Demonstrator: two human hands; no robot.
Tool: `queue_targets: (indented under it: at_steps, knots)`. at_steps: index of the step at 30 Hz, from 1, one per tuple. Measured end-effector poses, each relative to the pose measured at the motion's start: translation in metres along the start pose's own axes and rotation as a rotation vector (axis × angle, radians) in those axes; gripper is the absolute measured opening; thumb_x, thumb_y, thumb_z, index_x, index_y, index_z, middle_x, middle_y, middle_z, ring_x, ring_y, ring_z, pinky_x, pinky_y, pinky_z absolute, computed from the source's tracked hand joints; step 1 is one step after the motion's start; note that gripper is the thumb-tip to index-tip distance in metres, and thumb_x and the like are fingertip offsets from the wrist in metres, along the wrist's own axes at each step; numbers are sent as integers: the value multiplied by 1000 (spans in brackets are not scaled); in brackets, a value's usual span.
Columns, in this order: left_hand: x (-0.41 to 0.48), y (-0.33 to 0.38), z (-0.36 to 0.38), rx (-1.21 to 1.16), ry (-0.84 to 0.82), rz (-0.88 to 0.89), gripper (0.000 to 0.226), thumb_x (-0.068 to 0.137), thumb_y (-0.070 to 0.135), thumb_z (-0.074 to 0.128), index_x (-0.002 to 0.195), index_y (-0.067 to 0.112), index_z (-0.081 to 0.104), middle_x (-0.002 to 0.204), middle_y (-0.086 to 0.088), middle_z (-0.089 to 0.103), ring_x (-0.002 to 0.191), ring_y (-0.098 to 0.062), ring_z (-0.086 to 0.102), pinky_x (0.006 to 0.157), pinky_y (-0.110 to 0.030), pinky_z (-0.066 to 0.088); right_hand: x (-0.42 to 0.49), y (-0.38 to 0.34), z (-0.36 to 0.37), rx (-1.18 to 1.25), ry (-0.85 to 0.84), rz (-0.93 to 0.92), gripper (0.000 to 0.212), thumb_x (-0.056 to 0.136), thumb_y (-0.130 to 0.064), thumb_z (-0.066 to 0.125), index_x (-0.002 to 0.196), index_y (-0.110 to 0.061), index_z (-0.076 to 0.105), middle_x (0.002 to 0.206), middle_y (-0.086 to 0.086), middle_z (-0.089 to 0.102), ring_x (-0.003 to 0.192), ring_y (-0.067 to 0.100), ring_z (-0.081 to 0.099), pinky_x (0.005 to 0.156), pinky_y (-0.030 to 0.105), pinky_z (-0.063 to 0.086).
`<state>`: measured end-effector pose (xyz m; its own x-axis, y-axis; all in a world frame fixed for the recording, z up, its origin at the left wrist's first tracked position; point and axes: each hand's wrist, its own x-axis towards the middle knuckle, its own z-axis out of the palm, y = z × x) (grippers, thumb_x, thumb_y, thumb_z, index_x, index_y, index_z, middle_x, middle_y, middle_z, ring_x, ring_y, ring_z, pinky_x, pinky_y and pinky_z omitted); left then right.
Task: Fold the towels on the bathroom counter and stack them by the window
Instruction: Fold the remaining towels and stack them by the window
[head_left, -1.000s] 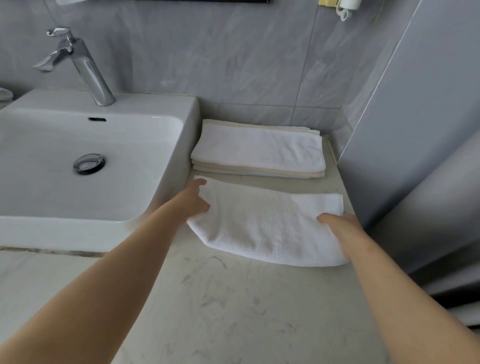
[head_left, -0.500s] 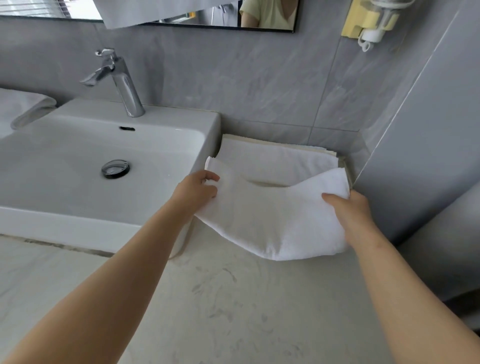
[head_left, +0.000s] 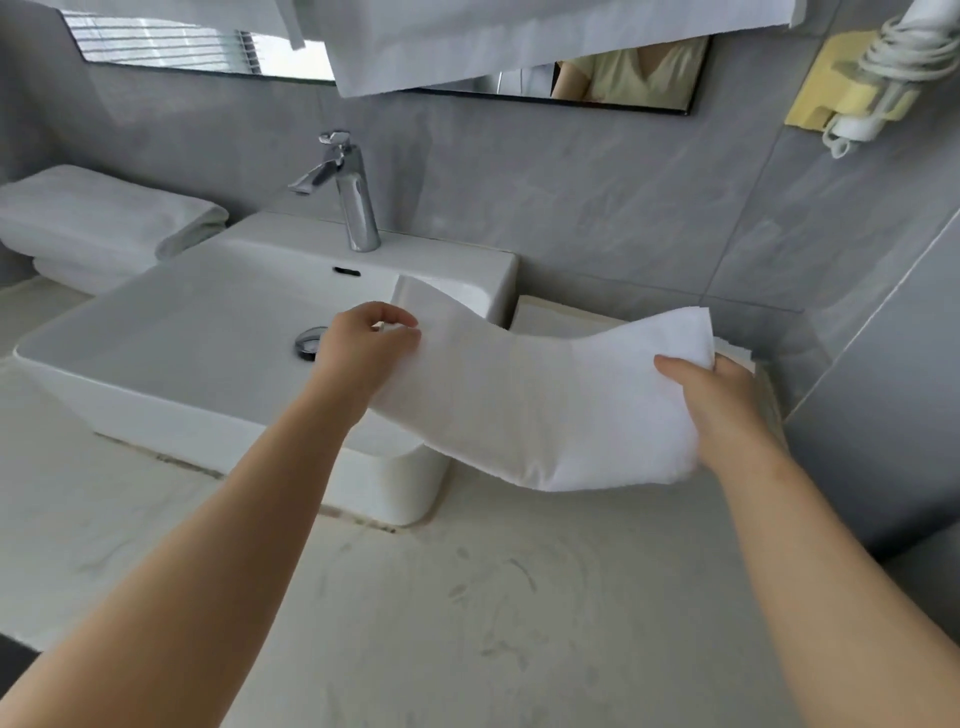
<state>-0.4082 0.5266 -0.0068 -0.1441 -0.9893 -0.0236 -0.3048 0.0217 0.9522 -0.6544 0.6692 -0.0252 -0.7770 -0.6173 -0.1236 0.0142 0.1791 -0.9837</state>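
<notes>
A folded white towel (head_left: 540, 405) hangs in the air above the counter (head_left: 467, 597), sagging in the middle. My left hand (head_left: 363, 353) grips its left end over the basin. Its right end is pinched by my right hand (head_left: 722, 405), thumb on top. Behind the lifted towel, a stack of folded towels (head_left: 550, 322) lies against the back wall right of the sink, mostly hidden. Another pile of folded white towels (head_left: 98, 223) sits on the counter left of the sink.
A white basin (head_left: 208, 332) with a chrome tap (head_left: 348, 192) fills the left half. A grey wall panel (head_left: 893, 405) closes in the right side. A mirror (head_left: 519, 78) and a wall-mounted hair dryer (head_left: 862, 88) hang above.
Both hands have gripped the folded towel and lifted it off the counter, moving it up and left. The left end now hangs over the basin. The view has tilted upward.
</notes>
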Motion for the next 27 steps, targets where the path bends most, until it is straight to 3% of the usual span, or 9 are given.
queue_targets:
  at_steps: [5, 12, 16, 21, 27]
  knots:
    - [3, -14, -41, -75, 116, -36, 22, 78, 5, 62, 66, 23, 63, 66, 2, 55, 59, -15, 49, 58, -23, 40, -7, -11, 40, 25, -85, 25, 15, 86, -16, 63, 101, -14, 59, 86, -3, 60, 80, 20, 57, 72, 30, 43]
    - [4, -33, -94, -133, 264, -91, 20, 80, 8, 60, 67, 23, 63, 66, 4, 54, 60, -11, 47, 56, -22, 39, -16, -24, 92, 51, -164, 48, 19, 86, -18, 62, 104, -15, 57, 98, 2, 59, 84, 21, 55, 72, 31, 42]
    - [5, -47, -123, -131, 323, -119, 19, 79, 13, 61, 65, 25, 64, 67, 5, 56, 63, -13, 48, 59, -24, 40, -22, -31, 122, 67, -220, 78, 21, 86, -20, 62, 106, -16, 56, 99, 1, 59, 82, 20, 57, 64, 29, 42]
    - [10, -63, -164, -165, 401, -142, 13, 73, 16, 63, 63, 24, 66, 70, 3, 59, 73, -18, 53, 71, -31, 45, -33, -35, 165, 52, -266, 93, 20, 86, -20, 62, 104, -14, 55, 101, 3, 58, 90, 26, 55, 78, 35, 43]
    - [18, -74, -213, -198, 471, -146, 18, 79, 10, 63, 64, 20, 62, 67, 2, 54, 66, -15, 49, 64, -27, 41, -50, -40, 219, 54, -314, 115, 14, 86, -18, 63, 95, -13, 54, 86, -1, 58, 78, 20, 56, 81, 35, 44]
